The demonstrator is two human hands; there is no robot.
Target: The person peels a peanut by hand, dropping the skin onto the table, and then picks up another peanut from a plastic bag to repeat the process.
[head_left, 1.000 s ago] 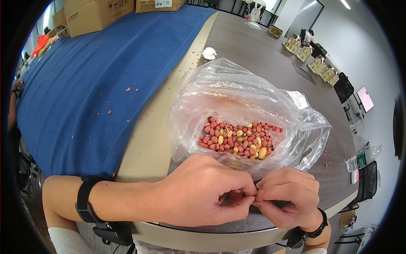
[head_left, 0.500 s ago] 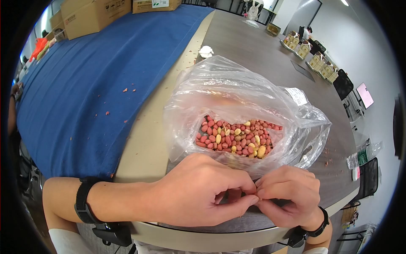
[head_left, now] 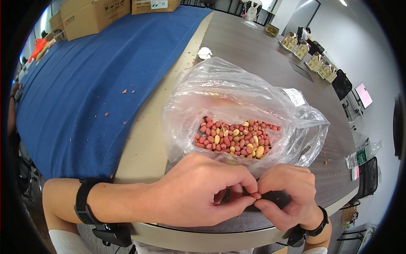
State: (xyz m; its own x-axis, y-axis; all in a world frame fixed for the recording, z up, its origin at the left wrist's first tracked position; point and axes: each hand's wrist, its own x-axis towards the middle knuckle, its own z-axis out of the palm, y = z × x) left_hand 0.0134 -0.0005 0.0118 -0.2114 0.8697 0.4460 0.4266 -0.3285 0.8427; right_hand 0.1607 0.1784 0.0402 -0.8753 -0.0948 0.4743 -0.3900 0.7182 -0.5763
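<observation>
A small reddish-brown peanut [head_left: 256,195] is pinched between the thumb and forefinger of my left hand [head_left: 198,190]. Close beside it on the right, my right hand [head_left: 292,192] has its thumb and forefinger parted, their tips right next to the peanut. Just beyond both hands lies a clear plastic bag [head_left: 228,89], its mouth spread toward me. Inside it are many red-skinned peanuts [head_left: 243,139], with a few paler yellowish ones among them. Bits of skin show on the dark table between and below my hands.
A blue cloth [head_left: 84,101] covers the left side, with cardboard boxes [head_left: 95,19] at its far end. A crumpled white tissue [head_left: 204,53] lies behind the bag. Small house models [head_left: 315,63] line the far right edge, and a plastic bottle [head_left: 361,156] is at right.
My right thumb and forefinger have parted from their pinch, so the peanut in my left fingertips now shows. The bag appears nearly unmoved.
</observation>
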